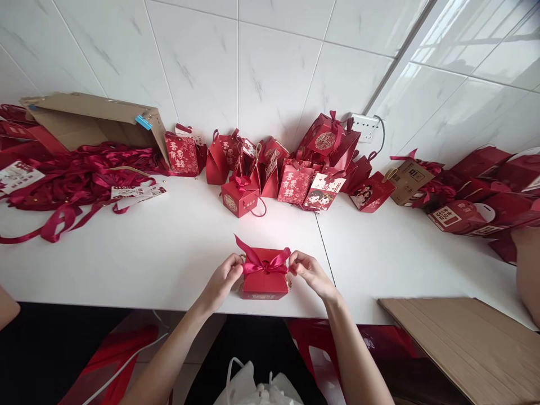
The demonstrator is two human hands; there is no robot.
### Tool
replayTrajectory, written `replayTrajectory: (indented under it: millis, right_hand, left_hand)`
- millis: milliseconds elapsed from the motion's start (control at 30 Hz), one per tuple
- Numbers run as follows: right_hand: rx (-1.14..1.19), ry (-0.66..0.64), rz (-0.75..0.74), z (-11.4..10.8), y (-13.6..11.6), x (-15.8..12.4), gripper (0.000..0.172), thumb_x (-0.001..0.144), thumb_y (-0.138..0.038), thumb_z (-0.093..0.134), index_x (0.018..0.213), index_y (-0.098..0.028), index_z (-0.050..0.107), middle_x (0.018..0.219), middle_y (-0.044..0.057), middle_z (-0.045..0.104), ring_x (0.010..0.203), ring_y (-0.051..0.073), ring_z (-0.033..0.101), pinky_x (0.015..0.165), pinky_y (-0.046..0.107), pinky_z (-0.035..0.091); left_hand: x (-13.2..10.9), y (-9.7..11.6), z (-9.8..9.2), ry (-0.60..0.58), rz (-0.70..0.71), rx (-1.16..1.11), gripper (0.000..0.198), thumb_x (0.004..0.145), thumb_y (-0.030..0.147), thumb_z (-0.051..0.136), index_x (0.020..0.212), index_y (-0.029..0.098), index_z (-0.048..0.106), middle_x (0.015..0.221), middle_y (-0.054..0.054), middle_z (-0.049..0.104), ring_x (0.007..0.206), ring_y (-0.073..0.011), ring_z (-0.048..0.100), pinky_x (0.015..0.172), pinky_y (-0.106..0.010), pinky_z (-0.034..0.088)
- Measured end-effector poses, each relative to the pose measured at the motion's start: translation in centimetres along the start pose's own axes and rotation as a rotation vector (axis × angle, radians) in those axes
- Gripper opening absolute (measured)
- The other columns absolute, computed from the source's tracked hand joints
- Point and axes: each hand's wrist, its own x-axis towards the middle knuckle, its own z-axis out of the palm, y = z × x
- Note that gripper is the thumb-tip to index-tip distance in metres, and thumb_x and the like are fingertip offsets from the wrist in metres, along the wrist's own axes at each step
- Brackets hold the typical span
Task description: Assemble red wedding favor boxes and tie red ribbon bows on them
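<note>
In front of me on the white table stands a red gift box [265, 285], with a dark red ribbon [265, 265] tied in a bow on its top. My left hand [225, 278] is closed, pinching the bow's left side between thumb and finger. At the bow's right side my right hand [311, 274] is also closed, its fingertips gripping the ribbon. One ribbon tail sticks up toward the upper left. Gold rope handles show at both sides of the box, partly behind my fingers.
Behind the box is a smaller red box [240, 197], with several red gift bags [294, 183] along the wall. A ribbon heap [84, 174] lies left by an open cardboard box [95, 115]. More red boxes [498, 194], a cardboard sheet [468, 332] and another person's arm [527, 275] are right.
</note>
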Motion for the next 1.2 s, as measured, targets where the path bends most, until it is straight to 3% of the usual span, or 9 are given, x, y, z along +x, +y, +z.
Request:
replayTrajectory:
  millis: [167, 233, 333, 400, 567, 700, 833, 967, 1200]
  right_hand:
    - [0.072, 0.125, -0.101, 0.0, 0.0, -0.1, 0.052, 0.086, -0.067, 0.038, 0.114, -0.025, 0.051, 0.124, 0.01, 0.056, 0.114, 0.022, 0.055, 0.092, 0.039, 0.045]
    - [0.04, 0.091, -0.087, 0.3, -0.3, -0.7, 0.055, 0.088, -0.066, 0.035, 0.118, -0.023, 0.049, 0.104, 0.01, 0.068, 0.102, 0.022, 0.063, 0.095, 0.042, 0.044]
    - [-0.022, 0.086, -0.026, 0.3, -0.9, -1.7, 0.056, 0.092, -0.063, 0.027, 0.099, -0.017, 0.058, 0.053, 0.001, 0.063, 0.062, 0.02, 0.065, 0.086, 0.041, 0.048]
    - [-0.057, 0.148, 0.019, 0.3, -1.2, -2.2, 0.056, 0.092, -0.062, 0.028, 0.085, -0.017, 0.059, 0.047, -0.001, 0.058, 0.049, 0.017, 0.06, 0.073, 0.036, 0.05]
    - [-0.221, 0.322, 0.018, 1.3, -2.4, -2.3, 0.046, 0.091, -0.059, 0.037, 0.079, -0.019, 0.056, 0.058, -0.002, 0.056, 0.05, 0.013, 0.056, 0.06, 0.029, 0.044]
    - [-0.483, 0.395, -0.128, 3.2, -3.9, -2.8, 0.034, 0.092, -0.049, 0.043, 0.077, -0.02, 0.054, 0.067, 0.002, 0.056, 0.063, 0.016, 0.056, 0.061, 0.029, 0.046]
    - [-0.66, 0.28, -0.393, 4.7, -4.9, -3.4, 0.017, 0.089, -0.037, 0.052, 0.093, -0.022, 0.058, 0.102, 0.011, 0.057, 0.096, 0.023, 0.058, 0.081, 0.037, 0.051]
    - [-0.663, 0.078, -0.372, 5.0, -4.4, -3.2, 0.024, 0.086, -0.036, 0.06, 0.105, -0.023, 0.057, 0.128, 0.014, 0.046, 0.109, 0.025, 0.056, 0.084, 0.038, 0.054]
    - [-0.644, 0.085, -0.363, 5.8, -2.2, -3.6, 0.025, 0.088, -0.033, 0.058, 0.11, -0.023, 0.057, 0.13, 0.014, 0.048, 0.112, 0.025, 0.058, 0.089, 0.039, 0.055]
  left_hand:
    - [-0.4, 0.4, -0.6, -0.023, -0.017, 0.178, 0.051, 0.072, 0.048, 0.066, 0.108, 0.021, 0.039, 0.113, -0.01, 0.055, 0.105, -0.0242, 0.056, 0.085, -0.038, 0.049]
    - [0.2, 0.3, -1.6, 0.075, 0.033, 0.205, 0.05, 0.074, 0.048, 0.063, 0.111, 0.021, 0.042, 0.118, -0.011, 0.054, 0.112, -0.0255, 0.054, 0.094, -0.043, 0.045]
    - [0.8, 0.2, -3.5, 0.562, 0.116, 0.242, 0.047, 0.075, 0.05, 0.058, 0.11, 0.02, 0.045, 0.122, -0.012, 0.052, 0.119, -0.0271, 0.05, 0.102, -0.046, 0.04]
    - [0.7, 0.6, -4.2, 0.702, 0.109, 0.218, 0.042, 0.077, 0.051, 0.054, 0.105, 0.02, 0.049, 0.12, -0.012, 0.054, 0.118, -0.0278, 0.05, 0.101, -0.046, 0.04]
    - [-1.2, 2.1, -3.2, 0.361, 0.101, 0.294, 0.033, 0.082, 0.049, 0.049, 0.099, 0.022, 0.057, 0.112, -0.007, 0.06, 0.112, -0.0246, 0.055, 0.101, -0.042, 0.041]
    - [-2.6, 2.4, -1.8, 0.346, 0.148, 0.486, 0.027, 0.084, 0.046, 0.049, 0.096, 0.022, 0.054, 0.103, -0.005, 0.062, 0.099, -0.0213, 0.059, 0.091, -0.038, 0.047]
    - [-3.8, 2.4, -1.0, 0.36, 0.032, 0.568, 0.031, 0.082, 0.051, 0.05, 0.094, 0.023, 0.044, 0.085, -0.003, 0.063, 0.077, -0.0209, 0.063, 0.071, -0.035, 0.051]
    - [-4.6, 2.9, -0.6, 0.208, -0.126, 0.475, 0.031, 0.085, 0.052, 0.045, 0.096, 0.024, 0.04, 0.074, 0.001, 0.063, 0.065, -0.0191, 0.063, 0.061, -0.029, 0.048]
    - [-5.3, 4.4, -0.9, 0.13, -0.116, 0.358, 0.04, 0.086, 0.053, 0.043, 0.064, 0.021, 0.04, 0.057, 0.004, 0.048, 0.054, -0.0125, 0.046, 0.052, -0.022, 0.036]
